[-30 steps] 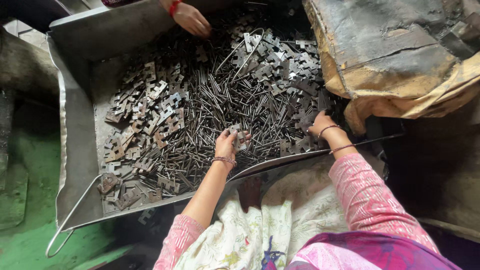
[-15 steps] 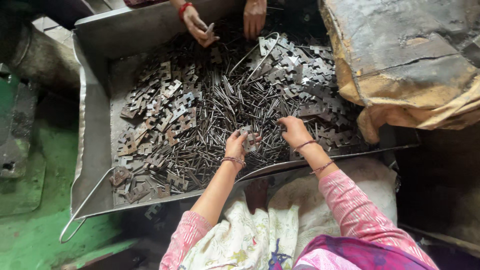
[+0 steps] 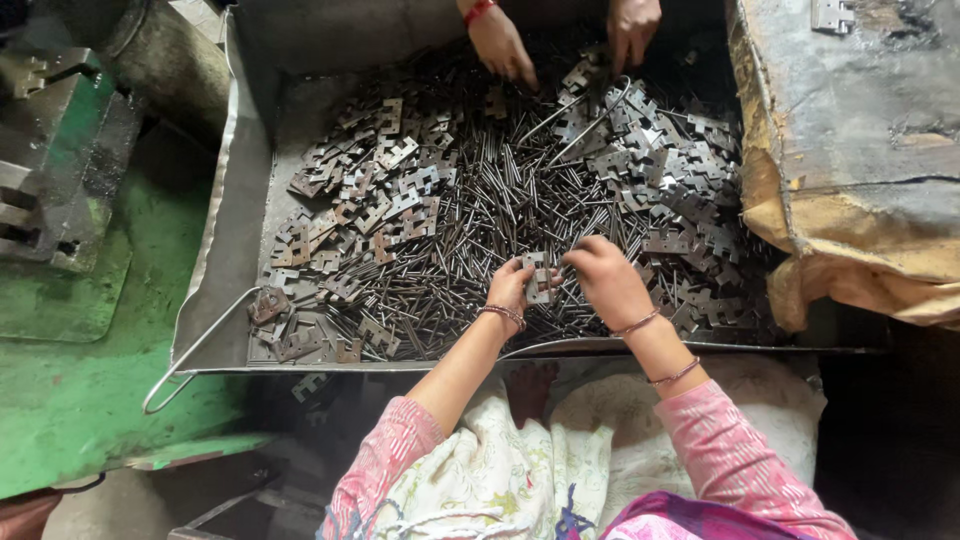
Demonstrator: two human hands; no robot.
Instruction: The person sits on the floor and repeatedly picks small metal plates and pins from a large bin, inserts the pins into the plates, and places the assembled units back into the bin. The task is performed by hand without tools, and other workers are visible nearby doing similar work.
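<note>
Metal tray (image 3: 235, 200): both hands grip flat grey notched hinge leaf (image 3: 538, 278)

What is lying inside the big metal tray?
The metal tray holds heaped hinge plates and thin metal pins. Left hand and right hand hold one hinge plate. The tray floor beneath is mostly covered.

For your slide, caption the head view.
Two hands hold a hinge plate over a metal tray of pins.
</note>
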